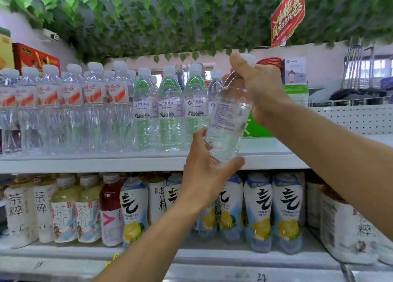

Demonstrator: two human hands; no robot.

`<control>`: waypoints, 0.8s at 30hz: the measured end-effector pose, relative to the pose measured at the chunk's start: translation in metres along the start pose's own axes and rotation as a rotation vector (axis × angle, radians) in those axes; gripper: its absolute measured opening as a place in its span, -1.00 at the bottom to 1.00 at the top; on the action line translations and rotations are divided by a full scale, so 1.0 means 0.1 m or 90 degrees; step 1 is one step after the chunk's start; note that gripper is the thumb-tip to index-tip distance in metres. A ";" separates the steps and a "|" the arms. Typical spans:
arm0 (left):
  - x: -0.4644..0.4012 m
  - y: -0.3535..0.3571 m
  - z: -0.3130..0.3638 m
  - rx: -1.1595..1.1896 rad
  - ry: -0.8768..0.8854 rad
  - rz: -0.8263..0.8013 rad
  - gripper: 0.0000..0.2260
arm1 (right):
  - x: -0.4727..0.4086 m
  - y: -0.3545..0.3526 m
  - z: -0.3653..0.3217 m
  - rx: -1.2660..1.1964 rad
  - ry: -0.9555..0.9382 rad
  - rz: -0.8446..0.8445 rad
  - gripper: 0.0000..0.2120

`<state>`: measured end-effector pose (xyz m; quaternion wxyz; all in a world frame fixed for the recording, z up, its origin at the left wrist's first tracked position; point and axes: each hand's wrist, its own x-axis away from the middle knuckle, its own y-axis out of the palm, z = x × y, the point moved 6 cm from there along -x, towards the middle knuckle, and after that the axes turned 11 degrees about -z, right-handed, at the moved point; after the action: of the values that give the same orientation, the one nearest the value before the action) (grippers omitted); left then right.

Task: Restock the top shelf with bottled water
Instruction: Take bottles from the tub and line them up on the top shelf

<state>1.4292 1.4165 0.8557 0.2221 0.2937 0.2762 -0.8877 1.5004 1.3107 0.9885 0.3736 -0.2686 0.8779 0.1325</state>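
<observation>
Top shelf (148, 161): mostly stocked, gap at right end. Water bottle (228, 120): tilted, above shelf edge, not yet placed; left hand (204, 175) fingers grasping base, right hand (258, 88) fingers grasping neck.

— What hangs across the top of the frame?

— A canopy of green artificial leaves (148, 20), with a red sign (287, 16) dangling at upper right against a pale pink wall (319, 62).

— And the far right?

— A white pegboard panel (353, 118), with metal racks (357, 67) above it.

— Upper left?

— A security camera (52, 36) on the wall, above red and yellow boxes (32, 57).
</observation>
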 end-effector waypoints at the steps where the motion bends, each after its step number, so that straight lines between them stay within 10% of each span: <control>1: -0.03 0.02 -0.02 0.073 -0.009 -0.040 -0.45 | -0.03 0.01 0.00 -0.020 0.014 -0.020 -0.71; 9: 0.11 0.35 0.04 0.843 -0.005 -0.538 -0.31 | -0.02 0.15 0.28 -0.173 0.198 -0.310 -0.60; 12: 0.08 0.32 0.05 0.808 -0.012 -0.547 -0.28 | -0.03 0.19 0.24 -0.150 0.147 -0.277 -0.67; 19: -0.14 0.03 -0.10 0.238 -0.085 -0.182 -0.46 | -0.16 0.09 0.20 -0.081 0.105 -0.039 -0.68; 24: -0.12 0.08 -0.17 0.388 -0.086 -0.261 -0.58 | -0.09 0.11 0.28 -0.036 0.160 -0.146 -0.67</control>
<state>1.4494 1.4236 0.8497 -0.0405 0.2255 0.0370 -0.9727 1.5154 1.3355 0.9759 0.2658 -0.3916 0.8773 0.0794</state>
